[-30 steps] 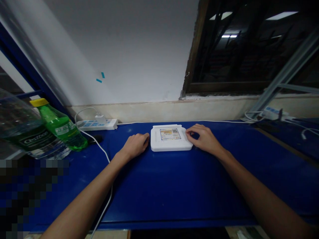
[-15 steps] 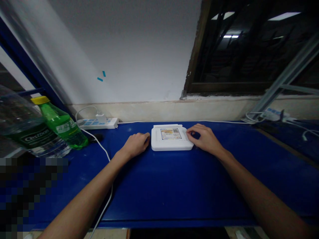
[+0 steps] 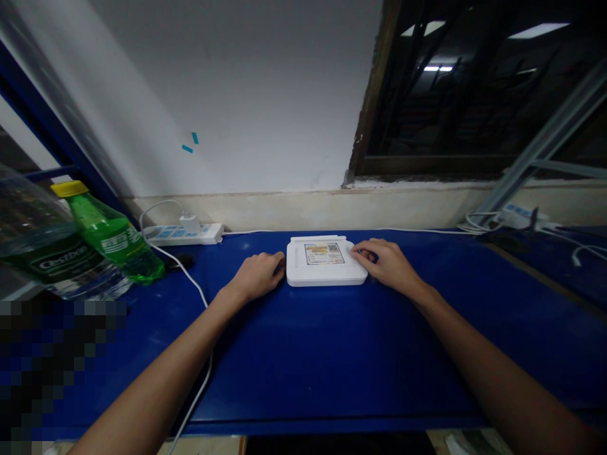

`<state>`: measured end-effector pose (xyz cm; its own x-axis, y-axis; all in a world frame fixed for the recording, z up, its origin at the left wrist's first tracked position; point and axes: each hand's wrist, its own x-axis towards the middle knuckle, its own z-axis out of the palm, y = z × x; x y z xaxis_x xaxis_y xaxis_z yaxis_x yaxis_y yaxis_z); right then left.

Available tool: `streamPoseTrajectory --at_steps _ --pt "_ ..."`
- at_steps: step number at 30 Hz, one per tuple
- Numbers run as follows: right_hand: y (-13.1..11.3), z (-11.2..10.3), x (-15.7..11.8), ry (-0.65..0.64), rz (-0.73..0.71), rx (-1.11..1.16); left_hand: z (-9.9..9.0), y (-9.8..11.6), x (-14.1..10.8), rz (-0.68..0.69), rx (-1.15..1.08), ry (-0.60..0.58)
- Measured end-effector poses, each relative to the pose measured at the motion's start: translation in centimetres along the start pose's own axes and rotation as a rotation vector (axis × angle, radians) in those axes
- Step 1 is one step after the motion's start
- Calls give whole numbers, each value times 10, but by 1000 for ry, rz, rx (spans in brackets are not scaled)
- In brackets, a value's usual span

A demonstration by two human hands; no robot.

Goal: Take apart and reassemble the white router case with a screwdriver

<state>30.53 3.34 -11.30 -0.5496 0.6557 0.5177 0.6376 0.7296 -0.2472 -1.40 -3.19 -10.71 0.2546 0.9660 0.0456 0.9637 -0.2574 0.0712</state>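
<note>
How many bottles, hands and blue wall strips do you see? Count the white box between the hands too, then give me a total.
Bottles: 2 (green bottle, big bottle)
Hands: 2 (left hand, right hand)
Blue strips: 2 (upper strip, lower strip)
White box: 1
Total: 7

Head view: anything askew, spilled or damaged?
No spill shows, and the white router lies flat. Oddities: the white cable trails under the left forearm and over the blue table's front edge; the wall looks chipped beside the window frame.
</note>
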Motion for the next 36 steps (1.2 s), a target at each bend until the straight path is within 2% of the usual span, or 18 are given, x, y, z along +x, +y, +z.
streamPoseTrajectory --at_steps 16,22,25,27,29,30,31,34,36 --pt "-5 -5 1 90 -12 -10 -3 0 0 -31 14 -1" --pt "-7 -6 0 125 102 -30 -2 -2 1 -71 -4 37" --pt "-8 -7 0 185 169 -58 -8 -9 1 -104 -27 101" --pt "-8 -8 0 262 217 -36 -19 -13 0 -132 -94 215" --pt "-7 -9 1 345 268 -1 -32 -12 2 -154 -239 396" --pt "-5 -9 1 376 294 11 -39 -8 4 -145 -303 455" --pt "-3 -9 1 396 320 16 -45 -2 7 -126 -339 466" --pt "2 -9 0 348 411 -28 -56 26 25 118 -315 247" --pt "5 -8 -1 217 498 -99 -54 49 40 257 -176 137"
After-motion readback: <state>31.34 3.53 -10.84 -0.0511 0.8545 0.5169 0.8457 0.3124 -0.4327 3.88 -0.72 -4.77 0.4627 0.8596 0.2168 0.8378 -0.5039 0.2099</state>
